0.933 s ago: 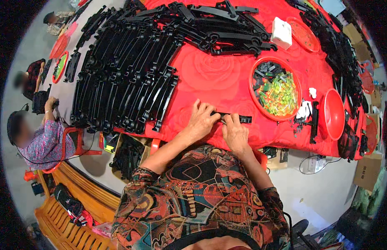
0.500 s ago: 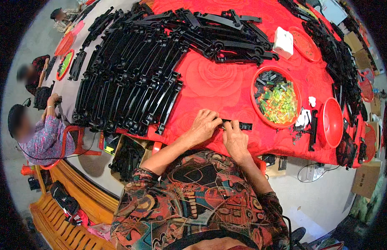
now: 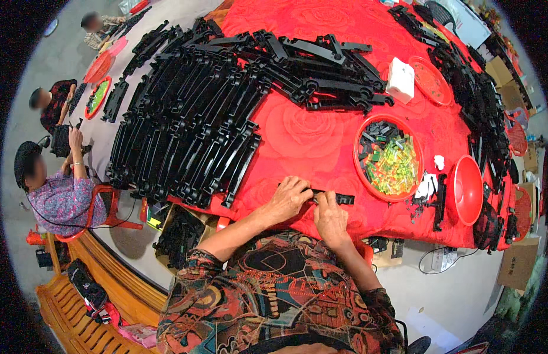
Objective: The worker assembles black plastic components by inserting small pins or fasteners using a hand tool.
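Note:
Close in front of me, a long black plastic part (image 3: 345,199) lies on the red cloth at the near side of the table. My left hand (image 3: 290,200) is closed over its left portion, fingers bent down onto it. Beside it, my right hand (image 3: 331,219) has its fingers pinched together at the middle of the part; whatever sits between those fingertips is too small and covered to make out. The part's right end sticks out past the right hand.
Rows of similar black parts (image 3: 185,135) cover the table's left, with a loose heap (image 3: 327,71) behind. To the right stand a red basin (image 3: 361,159) of small green, yellow and black pieces, an empty red bowl (image 3: 466,190) and a white tissue pack (image 3: 401,80). A co-worker (image 3: 64,197) sits at left.
The whole view has shifted, so the table appears lower. Both my hands stay at the black part, the fingers only slightly changed. The co-worker at left has raised a hand.

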`<state>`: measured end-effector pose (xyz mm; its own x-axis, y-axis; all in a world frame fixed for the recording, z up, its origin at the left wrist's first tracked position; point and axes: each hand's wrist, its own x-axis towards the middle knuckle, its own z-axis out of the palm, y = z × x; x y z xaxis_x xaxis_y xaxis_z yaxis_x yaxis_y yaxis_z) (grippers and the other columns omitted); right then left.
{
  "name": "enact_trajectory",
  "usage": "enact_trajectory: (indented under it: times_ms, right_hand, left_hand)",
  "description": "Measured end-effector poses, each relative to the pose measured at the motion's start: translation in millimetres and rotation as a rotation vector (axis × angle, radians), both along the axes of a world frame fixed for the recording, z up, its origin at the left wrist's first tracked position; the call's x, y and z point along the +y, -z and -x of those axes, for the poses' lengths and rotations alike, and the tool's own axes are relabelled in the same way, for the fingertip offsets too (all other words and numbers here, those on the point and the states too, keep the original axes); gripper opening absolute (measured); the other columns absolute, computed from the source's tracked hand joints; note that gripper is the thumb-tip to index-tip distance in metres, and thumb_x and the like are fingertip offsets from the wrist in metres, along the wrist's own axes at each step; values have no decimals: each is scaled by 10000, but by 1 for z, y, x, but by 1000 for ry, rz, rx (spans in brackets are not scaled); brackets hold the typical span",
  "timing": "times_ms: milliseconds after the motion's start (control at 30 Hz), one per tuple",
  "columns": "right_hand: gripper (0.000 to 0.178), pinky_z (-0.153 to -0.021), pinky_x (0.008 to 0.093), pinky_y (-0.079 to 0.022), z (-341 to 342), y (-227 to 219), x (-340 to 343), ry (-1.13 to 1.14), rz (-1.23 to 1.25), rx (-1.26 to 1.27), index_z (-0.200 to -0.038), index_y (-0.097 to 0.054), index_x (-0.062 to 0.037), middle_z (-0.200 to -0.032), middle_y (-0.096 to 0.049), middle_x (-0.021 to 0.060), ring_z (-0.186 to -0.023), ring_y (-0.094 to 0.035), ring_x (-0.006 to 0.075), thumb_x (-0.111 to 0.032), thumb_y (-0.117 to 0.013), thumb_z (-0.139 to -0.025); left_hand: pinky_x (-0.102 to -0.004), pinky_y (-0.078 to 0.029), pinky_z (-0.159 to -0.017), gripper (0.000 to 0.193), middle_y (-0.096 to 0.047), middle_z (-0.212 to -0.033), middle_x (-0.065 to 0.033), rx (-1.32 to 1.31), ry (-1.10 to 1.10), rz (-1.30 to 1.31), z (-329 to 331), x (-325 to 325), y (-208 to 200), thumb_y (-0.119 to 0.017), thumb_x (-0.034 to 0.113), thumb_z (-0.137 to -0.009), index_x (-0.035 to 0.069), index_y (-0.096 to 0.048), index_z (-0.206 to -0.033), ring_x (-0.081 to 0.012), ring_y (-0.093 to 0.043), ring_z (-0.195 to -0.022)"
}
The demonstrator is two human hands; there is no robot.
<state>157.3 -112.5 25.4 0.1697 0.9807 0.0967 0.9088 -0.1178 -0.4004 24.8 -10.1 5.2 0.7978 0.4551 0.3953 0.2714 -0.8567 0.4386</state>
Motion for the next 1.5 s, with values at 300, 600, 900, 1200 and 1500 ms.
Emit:
enact_trajectory:
  times_ms: [300, 600, 900, 1200, 1500]
  right_hand:
    - [268, -543, 413, -509, 1, 3, 6, 2, 17, -80, -994, -505, -64, -952, -476, 115, -694, -613, 297, -134, -615, -759]
    - [208, -531, 410, -501, 2, -8, 8, 9, -1, -38, -949, -510, -72, -932, -476, 131, -703, -613, 303, -127, -602, -770]
    - [163, -519, 364, -512, 8, 15, 0, 8, -90, -206, -885, -515, -86, -860, -459, 112, -677, -605, 247, -105, -598, -746]
    - [130, -627, 337, -426, -37, -20, 4, 189, -476, 416, -903, -612, -20, -816, -519, 87, -729, -531, 206, -37, -518, -815]
    - [160, -645, 263, -467, -45, -29, 2, 287, -344, 1006, -948, -570, -7, -798, -554, 62, -701, -560, 128, -151, -514, -907]
  left_hand:
    - [-380, -398, -797, 141, -552, -962, -82, 32, 6, -40, -1, 4, -1, -559, 76, -725, 56, -600, -858, -266, -501, -928]
    - [-391, -386, -784, 153, -527, -959, -102, 60, 21, -47, -3, 6, 3, -557, 79, -715, 59, -571, -866, -275, -486, -926]
    - [-390, -396, -778, 192, -532, -987, -85, 61, 78, -73, 2, 1, 7, -548, 67, -722, 66, -578, -911, -270, -496, -933]
    - [-401, -406, -751, 151, -517, -918, -97, 118, 54, -18, -1, 12, -3, -525, 60, -749, 65, -573, -892, -285, -495, -886]
    - [-390, -400, -723, 105, -528, -907, -80, 88, 28, -10, -3, 4, -2, -548, 54, -760, 73, -583, -857, -266, -501, -876]
